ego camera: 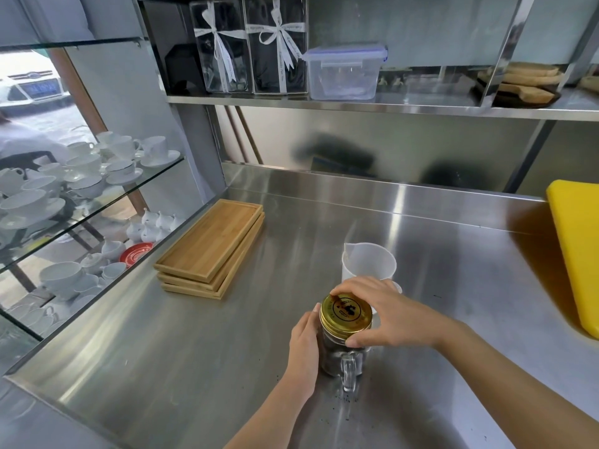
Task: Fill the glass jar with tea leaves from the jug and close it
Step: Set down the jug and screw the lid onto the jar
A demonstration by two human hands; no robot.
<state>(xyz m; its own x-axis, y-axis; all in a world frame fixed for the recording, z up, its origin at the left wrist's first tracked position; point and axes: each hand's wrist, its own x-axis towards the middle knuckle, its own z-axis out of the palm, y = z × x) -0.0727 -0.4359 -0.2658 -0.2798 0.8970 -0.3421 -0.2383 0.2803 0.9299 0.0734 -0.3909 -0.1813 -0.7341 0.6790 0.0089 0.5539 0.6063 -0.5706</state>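
A glass jar [337, 354] with a handle stands upright on the steel counter [194, 367], dark tea leaves showing through its wall. A gold lid [345, 312] sits on its mouth. My left hand [304, 354] wraps the jar's left side. My right hand [385, 314] grips the lid's rim from the right, fingers curled over its far edge and thumb on the near edge. Just behind the jar stands the white plastic jug [368, 262], upright, spout to the left; its inside looks white.
A stack of bamboo trays [210, 247] lies to the left. A yellow board [577, 251] leans at the right edge. Glass shelves with white cups [81, 176] line the left side. Boxes and a plastic container [343, 72] sit on the upper shelf. Tea crumbs dot the counter near the jar.
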